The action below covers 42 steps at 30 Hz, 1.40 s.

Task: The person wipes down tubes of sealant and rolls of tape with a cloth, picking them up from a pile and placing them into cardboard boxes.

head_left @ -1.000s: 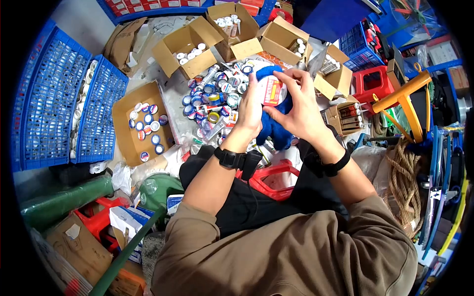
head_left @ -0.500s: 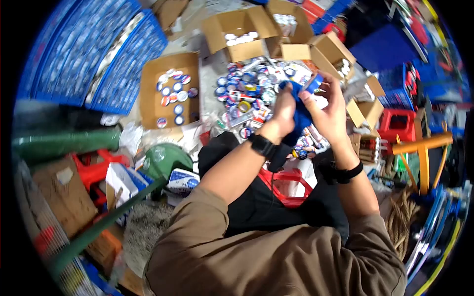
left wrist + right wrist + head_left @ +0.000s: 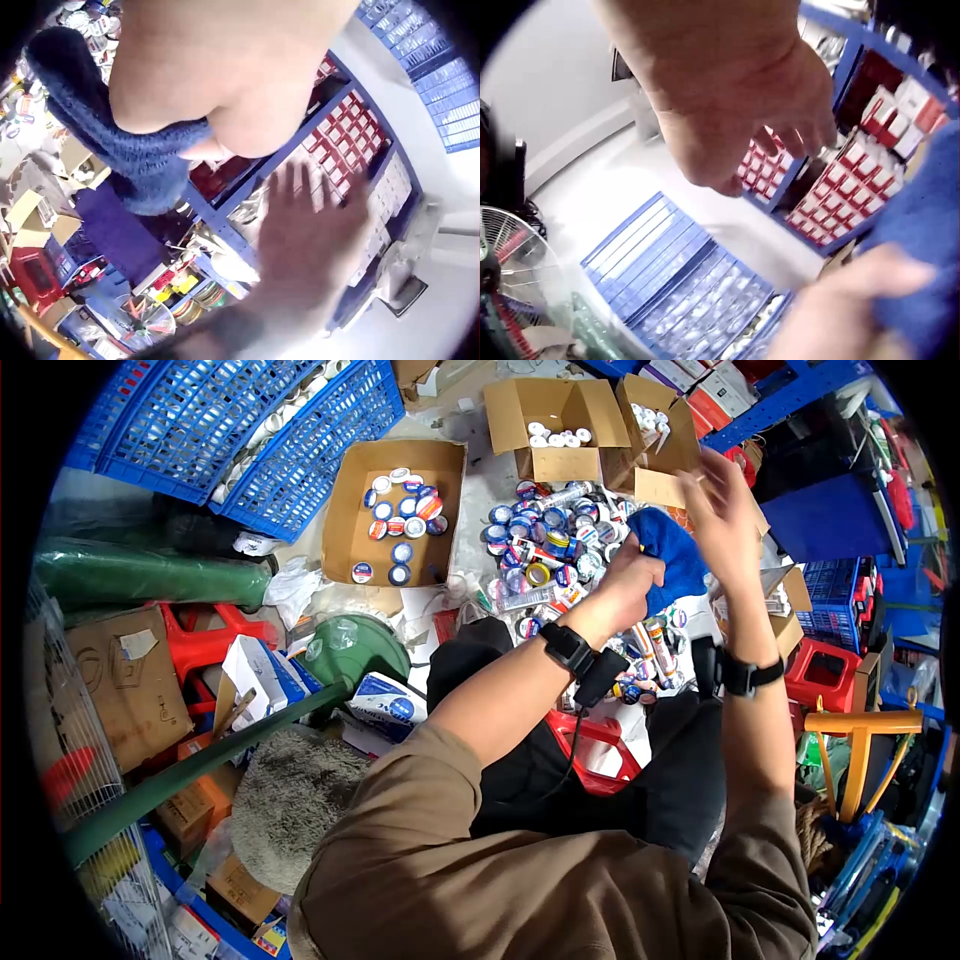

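My left hand grips a fuzzy blue cloth, which hangs out past the fingers. In the left wrist view, the same cloth trails from under that hand. My right hand is raised to the right of the cloth, blurred by motion. Its fingers look spread in the left wrist view, with nothing seen in them. Below and left of the cloth lies a heap of tape rolls and tubes. Further left, a cardboard box contains several tape rolls, one of them orange and white.
Open cartons with white rolls stand behind the heap. Blue crates rise at the back left. A red stool is between my knees, and a green pole crosses the lower left. A yellow metal frame stands at the right.
The tape roll has left my right hand, which moved up and right off the cloth. The left hand kept the cloth. An orange-and-white roll newly shows in the left box. The head view turned.
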Each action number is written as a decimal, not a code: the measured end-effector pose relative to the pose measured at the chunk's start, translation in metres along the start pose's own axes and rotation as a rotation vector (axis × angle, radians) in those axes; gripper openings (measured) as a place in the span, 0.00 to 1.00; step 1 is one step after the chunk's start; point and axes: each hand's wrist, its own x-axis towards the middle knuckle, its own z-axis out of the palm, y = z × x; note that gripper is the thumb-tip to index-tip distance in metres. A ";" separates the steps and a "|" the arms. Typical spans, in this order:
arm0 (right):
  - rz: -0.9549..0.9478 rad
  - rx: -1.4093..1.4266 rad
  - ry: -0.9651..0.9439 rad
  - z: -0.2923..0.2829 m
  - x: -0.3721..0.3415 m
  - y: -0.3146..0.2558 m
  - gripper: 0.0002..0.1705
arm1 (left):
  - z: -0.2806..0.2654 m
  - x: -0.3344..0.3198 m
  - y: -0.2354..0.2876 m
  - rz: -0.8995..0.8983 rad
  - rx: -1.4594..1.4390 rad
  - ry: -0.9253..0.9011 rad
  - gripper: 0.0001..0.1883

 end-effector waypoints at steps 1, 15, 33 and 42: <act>0.135 -0.011 0.076 -0.016 -0.012 0.021 0.28 | 0.006 -0.003 0.012 0.018 0.000 -0.119 0.33; 0.556 0.481 -0.018 -0.042 -0.140 0.069 0.15 | -0.008 0.016 0.002 -0.206 0.499 -0.072 0.21; 0.461 -0.381 -0.281 -0.072 -0.137 0.035 0.27 | 0.005 0.012 0.015 0.083 0.987 -0.315 0.15; 0.591 0.570 0.021 -0.131 -0.158 0.126 0.15 | -0.045 0.043 -0.029 -0.132 1.111 0.033 0.14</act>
